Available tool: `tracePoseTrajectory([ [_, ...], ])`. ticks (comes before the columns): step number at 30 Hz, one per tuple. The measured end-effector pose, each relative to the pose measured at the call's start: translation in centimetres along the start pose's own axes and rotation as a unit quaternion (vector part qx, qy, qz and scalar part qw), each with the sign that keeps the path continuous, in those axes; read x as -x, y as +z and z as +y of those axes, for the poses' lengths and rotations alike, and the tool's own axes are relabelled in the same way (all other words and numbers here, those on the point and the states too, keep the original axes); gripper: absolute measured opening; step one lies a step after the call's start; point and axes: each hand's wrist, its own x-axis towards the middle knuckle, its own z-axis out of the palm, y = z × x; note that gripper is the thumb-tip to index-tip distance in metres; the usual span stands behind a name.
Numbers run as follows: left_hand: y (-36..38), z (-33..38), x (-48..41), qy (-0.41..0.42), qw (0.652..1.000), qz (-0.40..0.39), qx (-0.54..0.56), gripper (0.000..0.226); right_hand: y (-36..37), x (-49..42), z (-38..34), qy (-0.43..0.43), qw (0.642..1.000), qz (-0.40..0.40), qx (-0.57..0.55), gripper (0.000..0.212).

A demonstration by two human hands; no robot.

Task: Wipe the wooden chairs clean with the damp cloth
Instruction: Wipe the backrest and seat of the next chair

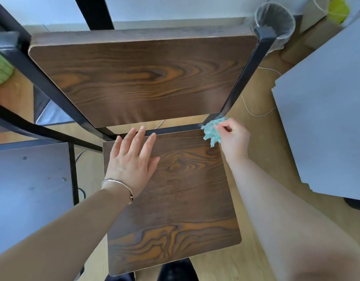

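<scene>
Head view: looking straight down on one wooden chair, both bare forearms reaching in from the bottom edge.
Chair seat (175, 189): dark wood-grain panel with rounded corners, in the centre of the view.
Backrest (142, 78): matching wood-grain panel above the seat, held between black metal uprights (248, 72).
Left hand (132, 159): lies flat on the far left part of the seat, fingers straight and slightly spread, fingertips at the back edge; a thin bracelet (118, 185) circles the wrist.
Right hand (234, 136): at the far right corner of the seat, fingers curled and pinching the cloth.
Cloth (212, 130): a crumpled pale turquoise bunch, at the joint where the right upright meets the rear crossbar; it seems to touch the metal, though the contact itself is hard to make out.
Surroundings: grey tabletop (327, 118) to the right, another grey surface (29, 189) to the left, a lined bin (276, 19) beyond the backrest, light wooden floor (246, 260) beneath.
</scene>
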Motion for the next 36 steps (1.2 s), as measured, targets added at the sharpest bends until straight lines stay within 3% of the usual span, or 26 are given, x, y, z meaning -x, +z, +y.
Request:
tracePoseTrajectory([
  [4,0.4,-0.6,0.1,-0.004,1.0,-0.018,0.0,0.059,2.1,0.0,0.6,0.082,0.996,-0.025,-0.001,0.008],
  [14,0.9,-1.3,0.3,-0.013,0.999,-0.032,0.009,0.06,3.3,0.4,-0.6,0.112,0.983,-0.074,0.127,0.019],
  [22,-2.7,-0.8,1.6,-0.018,0.999,-0.039,-0.008,0.061,0.9,5.2,-2.3,0.192,0.959,-0.195,0.077,0.017],
  [25,-4.9,-0.7,1.9,-0.02,1.0,-0.021,-0.011,0.06,-2.4,5.7,-5.3,0.224,0.965,-0.132,-0.039,0.013],
  [28,-7.6,-0.3,1.6,-0.022,1.0,0.004,-0.007,0.059,-7.6,4.2,-10.0,0.184,0.976,-0.072,-0.096,0.011],
  [36,-13.8,1.0,0.0,-0.02,0.999,0.033,-0.019,0.062,-17.6,-2.5,-22.0,0.005,0.997,0.054,-0.063,0.018],
])
